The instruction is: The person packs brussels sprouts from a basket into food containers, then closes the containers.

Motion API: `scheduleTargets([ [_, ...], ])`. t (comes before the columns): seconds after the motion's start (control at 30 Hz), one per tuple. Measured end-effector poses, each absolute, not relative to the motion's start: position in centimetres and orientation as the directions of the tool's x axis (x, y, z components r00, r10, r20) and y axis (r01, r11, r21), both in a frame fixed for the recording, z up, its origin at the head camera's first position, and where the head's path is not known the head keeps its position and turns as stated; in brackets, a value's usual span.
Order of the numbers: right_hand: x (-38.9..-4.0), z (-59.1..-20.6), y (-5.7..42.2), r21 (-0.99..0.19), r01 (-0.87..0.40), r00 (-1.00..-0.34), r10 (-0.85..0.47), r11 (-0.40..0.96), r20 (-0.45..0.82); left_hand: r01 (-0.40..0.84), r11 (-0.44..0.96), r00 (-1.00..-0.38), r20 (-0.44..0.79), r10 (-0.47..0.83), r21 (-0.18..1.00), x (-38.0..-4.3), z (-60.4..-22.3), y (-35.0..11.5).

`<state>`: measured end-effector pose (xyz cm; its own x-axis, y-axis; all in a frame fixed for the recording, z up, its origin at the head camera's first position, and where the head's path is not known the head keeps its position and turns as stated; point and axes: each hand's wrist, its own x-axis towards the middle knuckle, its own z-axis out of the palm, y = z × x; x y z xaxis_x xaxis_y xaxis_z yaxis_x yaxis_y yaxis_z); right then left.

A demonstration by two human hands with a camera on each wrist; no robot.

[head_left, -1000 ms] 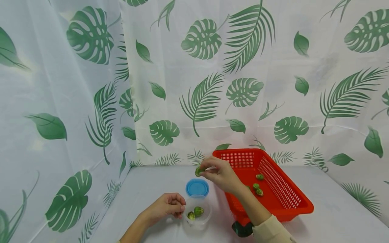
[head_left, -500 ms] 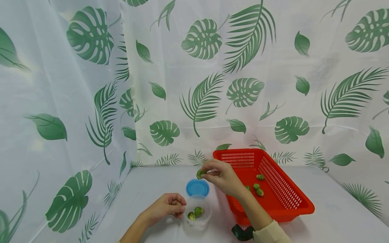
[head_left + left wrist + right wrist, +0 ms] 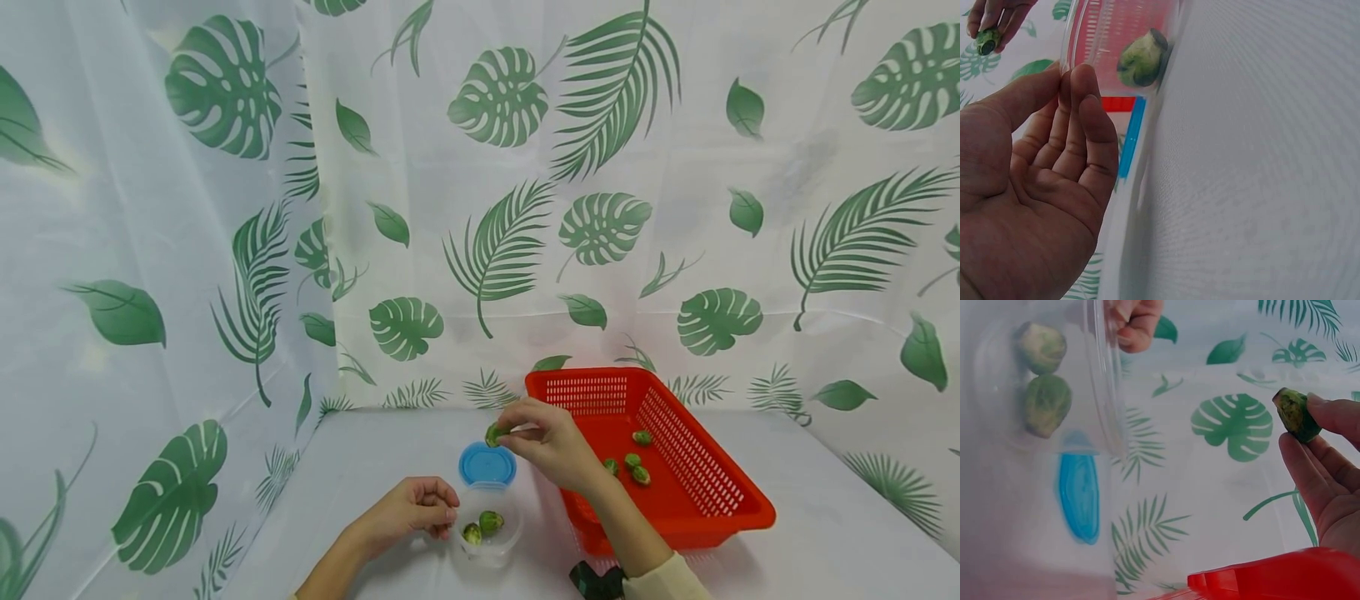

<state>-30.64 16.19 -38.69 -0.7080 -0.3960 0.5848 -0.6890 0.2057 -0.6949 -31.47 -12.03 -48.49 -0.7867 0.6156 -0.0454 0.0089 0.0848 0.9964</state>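
Note:
My right hand (image 3: 551, 442) pinches a Brussels sprout (image 3: 492, 434) between thumb and fingers, held up above the table. The right wrist view shows this sprout (image 3: 1296, 416) with its cut stem end and a browned patch. With thumb and fingertips, my left hand (image 3: 420, 508) holds the rim of a small clear plastic container (image 3: 491, 560). Two sprouts (image 3: 491, 522) lie in the container. In the left wrist view, the fingertips (image 3: 1082, 81) meet at the container's rim, and one sprout (image 3: 1142, 57) shows through the wall.
A blue lid (image 3: 487, 464) lies just behind the container. To the right stands a red perforated basket (image 3: 708, 450) with several sprouts (image 3: 640, 474) on its floor. A dark object (image 3: 596, 581) is beside the right sleeve at the front. Leaf-print curtains (image 3: 510, 250) close off the back and left.
My right hand has lowered slightly with the sprout, and another sprout in the basket shows more fully beside the forearm. The left hand and container have stayed put.

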Motion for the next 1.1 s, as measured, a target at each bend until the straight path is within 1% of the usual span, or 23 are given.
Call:
scheduleTargets([
  [0.17, -30.47, -38.76, 16.23, -0.704, -0.677, -0.716, -0.413, 0.215, 0.563, 0.015, 0.082, -0.782, -0.039, 0.622, 0.996, -31.48, -48.54, -12.09],
  [0.33, -30.55, -38.94, 16.28, -0.702, -0.665, -0.727, -0.440, 0.255, 0.528, 0.021, 0.086, -0.784, -0.037, 0.620, 0.996, -31.48, -48.53, -12.06],
  [0.67, -30.62, -39.39, 16.10, -0.661, -0.695, -0.694, -0.503, 0.283, 0.515, 0.020, 0.096, -0.791, -0.044, 0.611, 0.995, -31.47, -48.49, -12.03],
  [0.9, -30.58, -39.65, 16.05, -0.653, -0.691, -0.702, -0.507, 0.311, 0.501, 0.015, 0.090, -0.790, -0.044, 0.611, 0.996, -31.46, -48.56, -12.03],
  [1.1, -30.37, -39.56, 15.85, -0.638, -0.700, -0.692, -0.525, 0.320, 0.496, 0.020, 0.091, -0.787, -0.041, 0.615, 0.996, -31.39, -48.55, -12.10],
])
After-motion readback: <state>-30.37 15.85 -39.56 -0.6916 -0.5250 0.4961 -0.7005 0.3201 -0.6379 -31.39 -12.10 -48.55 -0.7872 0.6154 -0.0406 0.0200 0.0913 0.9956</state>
